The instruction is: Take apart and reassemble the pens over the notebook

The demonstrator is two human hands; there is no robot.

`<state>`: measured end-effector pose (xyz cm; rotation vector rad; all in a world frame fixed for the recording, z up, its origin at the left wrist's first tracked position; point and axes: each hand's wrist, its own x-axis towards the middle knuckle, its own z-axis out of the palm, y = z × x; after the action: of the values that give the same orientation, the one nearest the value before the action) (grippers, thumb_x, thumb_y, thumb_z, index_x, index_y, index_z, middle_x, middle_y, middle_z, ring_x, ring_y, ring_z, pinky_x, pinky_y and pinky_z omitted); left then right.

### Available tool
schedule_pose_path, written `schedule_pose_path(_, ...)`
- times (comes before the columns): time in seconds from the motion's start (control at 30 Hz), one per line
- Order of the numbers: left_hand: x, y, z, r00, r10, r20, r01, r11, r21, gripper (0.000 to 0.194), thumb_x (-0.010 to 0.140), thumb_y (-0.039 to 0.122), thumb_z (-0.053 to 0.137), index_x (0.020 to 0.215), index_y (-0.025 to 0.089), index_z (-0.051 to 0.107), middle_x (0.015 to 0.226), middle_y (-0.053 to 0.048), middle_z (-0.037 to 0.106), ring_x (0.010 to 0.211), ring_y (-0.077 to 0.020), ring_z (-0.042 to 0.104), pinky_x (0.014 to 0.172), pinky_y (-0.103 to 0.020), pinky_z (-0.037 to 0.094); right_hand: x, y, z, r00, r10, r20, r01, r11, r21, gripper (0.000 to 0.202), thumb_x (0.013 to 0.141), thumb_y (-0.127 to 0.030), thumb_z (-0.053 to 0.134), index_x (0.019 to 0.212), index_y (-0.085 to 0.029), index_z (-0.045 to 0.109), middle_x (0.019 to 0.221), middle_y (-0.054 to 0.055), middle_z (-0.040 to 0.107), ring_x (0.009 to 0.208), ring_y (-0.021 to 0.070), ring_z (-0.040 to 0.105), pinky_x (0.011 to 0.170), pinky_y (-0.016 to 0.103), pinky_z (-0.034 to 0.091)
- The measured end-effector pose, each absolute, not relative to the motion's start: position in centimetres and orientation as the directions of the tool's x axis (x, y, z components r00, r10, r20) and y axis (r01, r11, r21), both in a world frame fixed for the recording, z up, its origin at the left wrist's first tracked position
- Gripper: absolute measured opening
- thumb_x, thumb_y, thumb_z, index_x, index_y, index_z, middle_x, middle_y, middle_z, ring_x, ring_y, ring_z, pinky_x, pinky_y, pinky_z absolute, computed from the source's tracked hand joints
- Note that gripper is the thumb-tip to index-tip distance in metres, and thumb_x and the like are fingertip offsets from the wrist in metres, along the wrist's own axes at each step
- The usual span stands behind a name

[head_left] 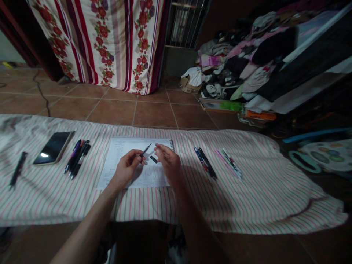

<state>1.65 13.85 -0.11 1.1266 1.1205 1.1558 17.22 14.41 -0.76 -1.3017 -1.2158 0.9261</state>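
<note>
My left hand [129,165] is closed around a dark pen [145,150], whose pointed end tilts up and to the right. My right hand [169,160] hovers just across from it, fingers stretched out and slightly curved, with nothing visible in them. Between the two hands a short black piece [153,159], which looks like a pen cap, shows against the page. Below both hands lies a spiral notebook [115,151] with printed and handwritten marks; its coil is along the right edge. The hands and forearms hide part of the page.
On the striped cloth [261,205], a phone [53,147], a group of pens [77,158] and a single black pen [18,170] lie to the left. Dark pens [205,162] and lighter pens [228,163] lie to the right. Behind are a floral curtain [115,44] and heaped clothes [236,55].
</note>
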Motion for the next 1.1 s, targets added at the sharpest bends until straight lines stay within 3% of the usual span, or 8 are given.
schedule_pose_path(0.13, 1.4, 13.9, 0.0, -0.006, 0.995, -0.100, -0.158, 0.098, 0.983, 0.027, 0.066, 0.033, 0.068, 0.084, 0.016, 0.059, 0.069, -0.001, 0.066, 0.062, -0.0131, 0.058, 0.068, -0.028, 0.044, 18.7, 15.2, -1.7, 0.246, 0.949, 0.196, 0.381, 0.091, -0.920, 0.030, 0.080, -0.032, 0.052, 0.100, -0.016, 0.068, 0.094, 0.009, 0.070, 0.079, 0.0181, 0.065, 0.069, 0.029, 0.052)
schedule_pose_path(0.33, 1.1, 13.8, -0.1, -0.025, 0.991, -0.131, -0.215, 0.123, 0.969, 0.026, 0.063, 0.031, 0.069, 0.082, 0.015, 0.062, 0.065, 0.000, 0.064, 0.057, -0.0108, 0.054, 0.061, -0.025, 0.042, 19.7, 15.6, -2.5, 0.187, 0.948, 0.258, 0.708, 0.052, -0.704, 0.025, 0.077, -0.016, 0.051, 0.090, -0.017, 0.072, 0.090, 0.008, 0.068, 0.068, 0.0149, 0.062, 0.072, 0.028, 0.049)
schedule_pose_path(0.53, 0.8, 13.9, -0.1, -0.031, 0.988, -0.150, -0.243, 0.138, 0.960, 0.025, 0.061, 0.029, 0.071, 0.081, 0.016, 0.063, 0.066, 0.000, 0.064, 0.057, -0.0104, 0.054, 0.059, -0.024, 0.043, 19.7, 15.6, -2.9, 0.092, 0.970, 0.225, 0.728, 0.088, -0.679, 0.026, 0.077, -0.010, 0.052, 0.091, -0.018, 0.072, 0.091, 0.007, 0.066, 0.073, 0.0149, 0.061, 0.075, 0.027, 0.049)
schedule_pose_path(0.77, 0.6, 13.7, -0.1, 0.020, 0.988, -0.156, -0.205, 0.157, 0.966, 0.027, 0.064, 0.034, 0.071, 0.082, 0.015, 0.063, 0.067, 0.000, 0.064, 0.059, -0.0110, 0.056, 0.061, -0.025, 0.044, 19.9, 15.2, -3.2, -0.055, 0.976, 0.212, 0.804, 0.169, -0.570, 0.036, 0.075, -0.004, 0.047, 0.094, -0.021, 0.073, 0.091, 0.008, 0.063, 0.083, 0.0182, 0.060, 0.079, 0.030, 0.047)
schedule_pose_path(1.1, 0.7, 13.6, 0.1, 0.010, 0.986, -0.169, -0.146, 0.169, 0.975, 0.022, 0.067, 0.032, 0.067, 0.079, 0.015, 0.063, 0.064, 0.001, 0.061, 0.056, -0.0094, 0.052, 0.059, -0.024, 0.041, 20.2, 15.2, -3.2, -0.040, 0.976, 0.213, 0.742, 0.172, -0.648, 0.020, 0.076, -0.010, 0.054, 0.084, -0.020, 0.069, 0.087, 0.006, 0.064, 0.074, 0.0156, 0.060, 0.073, 0.029, 0.047)
